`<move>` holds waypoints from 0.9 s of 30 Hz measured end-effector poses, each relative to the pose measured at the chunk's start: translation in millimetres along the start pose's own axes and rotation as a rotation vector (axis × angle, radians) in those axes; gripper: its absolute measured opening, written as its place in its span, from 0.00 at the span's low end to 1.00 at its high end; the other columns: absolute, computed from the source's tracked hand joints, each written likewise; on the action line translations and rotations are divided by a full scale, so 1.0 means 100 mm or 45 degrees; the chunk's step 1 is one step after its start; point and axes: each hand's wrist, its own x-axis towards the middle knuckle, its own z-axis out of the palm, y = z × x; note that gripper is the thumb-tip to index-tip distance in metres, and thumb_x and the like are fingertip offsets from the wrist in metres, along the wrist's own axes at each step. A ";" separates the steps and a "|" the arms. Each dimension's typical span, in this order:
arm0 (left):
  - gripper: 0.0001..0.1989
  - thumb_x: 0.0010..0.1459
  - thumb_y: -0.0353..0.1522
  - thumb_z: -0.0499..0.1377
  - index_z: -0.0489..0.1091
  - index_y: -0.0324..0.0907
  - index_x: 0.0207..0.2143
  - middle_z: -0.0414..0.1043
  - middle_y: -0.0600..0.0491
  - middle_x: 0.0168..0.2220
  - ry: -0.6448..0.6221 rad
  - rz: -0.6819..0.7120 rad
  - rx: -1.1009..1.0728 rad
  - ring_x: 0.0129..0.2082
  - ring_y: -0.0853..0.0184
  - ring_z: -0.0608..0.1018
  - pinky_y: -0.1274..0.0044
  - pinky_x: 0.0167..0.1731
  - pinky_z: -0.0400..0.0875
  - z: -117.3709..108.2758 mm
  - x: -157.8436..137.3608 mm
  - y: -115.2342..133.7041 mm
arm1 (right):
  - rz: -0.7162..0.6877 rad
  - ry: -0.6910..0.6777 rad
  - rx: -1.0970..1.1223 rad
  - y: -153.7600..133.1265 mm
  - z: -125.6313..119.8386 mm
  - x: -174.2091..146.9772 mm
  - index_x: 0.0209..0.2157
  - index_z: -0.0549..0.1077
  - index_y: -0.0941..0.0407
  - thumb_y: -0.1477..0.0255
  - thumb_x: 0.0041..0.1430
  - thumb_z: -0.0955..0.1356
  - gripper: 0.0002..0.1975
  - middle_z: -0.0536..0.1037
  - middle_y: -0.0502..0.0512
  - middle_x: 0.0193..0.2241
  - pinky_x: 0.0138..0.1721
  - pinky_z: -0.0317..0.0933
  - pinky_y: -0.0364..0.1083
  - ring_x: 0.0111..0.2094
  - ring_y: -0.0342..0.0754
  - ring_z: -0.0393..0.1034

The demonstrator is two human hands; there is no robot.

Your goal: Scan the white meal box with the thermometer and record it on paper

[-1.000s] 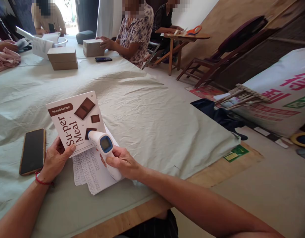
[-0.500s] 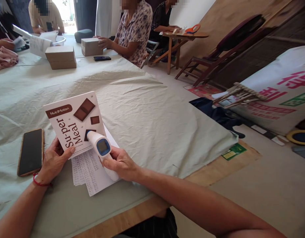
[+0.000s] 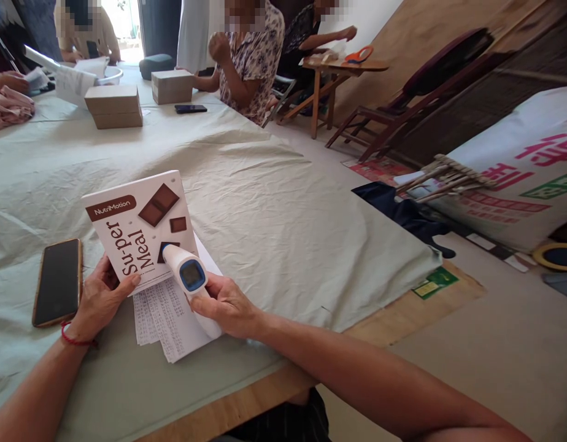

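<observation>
In the lower left of the frame, the left hand [image 3: 98, 301] has its grip closed on the bottom corner of the NutriMotion box [image 3: 138, 215], and the right hand [image 3: 231, 307] wraps its grip around a handheld thermometer [image 3: 188, 270]. The step seems to be aiming 1 at the other, contact unclear; the next move likely calls for steady wrists.

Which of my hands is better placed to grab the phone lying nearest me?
Probably your left hand: it is right beside the phone, though it would first have to let go of the NutriMotion box. Your right hand is farther off, on the box's other side, and grips the white thermometer.
</observation>
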 end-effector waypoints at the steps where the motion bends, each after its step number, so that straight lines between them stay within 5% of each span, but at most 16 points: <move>1: 0.35 0.42 0.46 0.71 0.68 0.40 0.50 0.79 0.42 0.47 0.002 -0.003 -0.010 0.48 0.50 0.80 0.60 0.49 0.77 0.00 0.00 0.00 | 0.004 -0.005 0.013 0.00 0.00 0.00 0.30 0.68 0.55 0.63 0.49 0.70 0.11 0.67 0.48 0.26 0.30 0.56 0.43 0.28 0.43 0.58; 16: 0.33 0.41 0.46 0.72 0.67 0.42 0.46 0.79 0.43 0.48 -0.006 -0.019 -0.011 0.48 0.50 0.81 0.60 0.48 0.78 0.00 0.01 0.02 | 0.135 -0.099 0.303 -0.08 -0.02 0.02 0.32 0.71 0.56 0.63 0.42 0.75 0.17 0.71 0.47 0.27 0.30 0.59 0.43 0.28 0.41 0.62; 27: 0.32 0.41 0.47 0.72 0.69 0.42 0.45 0.79 0.44 0.45 0.002 -0.010 0.022 0.46 0.50 0.81 0.60 0.46 0.78 -0.03 0.01 -0.01 | -0.114 0.256 0.177 -0.23 -0.20 -0.03 0.30 0.71 0.54 0.66 0.44 0.73 0.12 0.68 0.47 0.24 0.27 0.58 0.44 0.25 0.41 0.60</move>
